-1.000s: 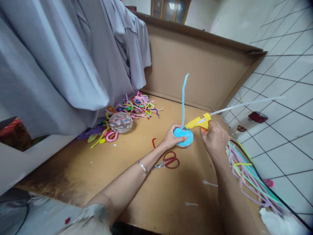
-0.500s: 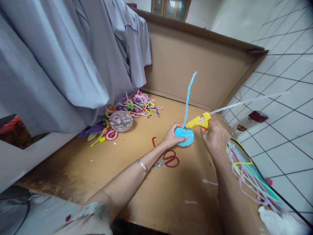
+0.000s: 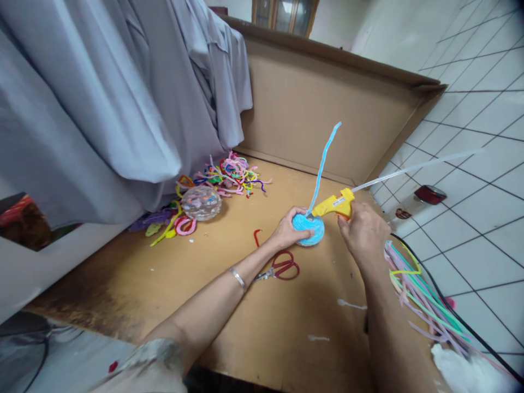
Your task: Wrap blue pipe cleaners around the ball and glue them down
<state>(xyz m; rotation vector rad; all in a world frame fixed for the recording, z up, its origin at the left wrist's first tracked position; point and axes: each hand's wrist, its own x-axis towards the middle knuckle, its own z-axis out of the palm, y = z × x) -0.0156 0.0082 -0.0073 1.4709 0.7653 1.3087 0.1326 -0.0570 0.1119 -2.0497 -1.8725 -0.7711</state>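
Note:
My left hand [image 3: 290,229] is closed on a round, flat coil of blue pipe cleaner [image 3: 310,232], the thumb lying across its face. From the coil's far edge a loose blue pipe cleaner end [image 3: 322,164] stands up, leaning right. My right hand [image 3: 363,232] grips a yellow hot glue gun [image 3: 335,204], whose nozzle meets the far edge of the coil at the base of that loose end. A long, clear glue stick [image 3: 417,169] juts out of the gun's back. Below the left wrist lie red-handled scissors [image 3: 285,266], partly covered by the forearm.
Colourful pipe cleaner pieces [image 3: 233,172] are heaped at the back left, near a clear bowl [image 3: 201,203]. Long pipe cleaners [image 3: 429,300] and a black cord [image 3: 446,305] lie along the right. A cardboard wall [image 3: 327,103] closes the back; a grey curtain [image 3: 164,98] hangs left.
The loose blue end has tilted further to the right. The glue gun and my right hand have shifted very slightly right, with the nozzle still at the coil.

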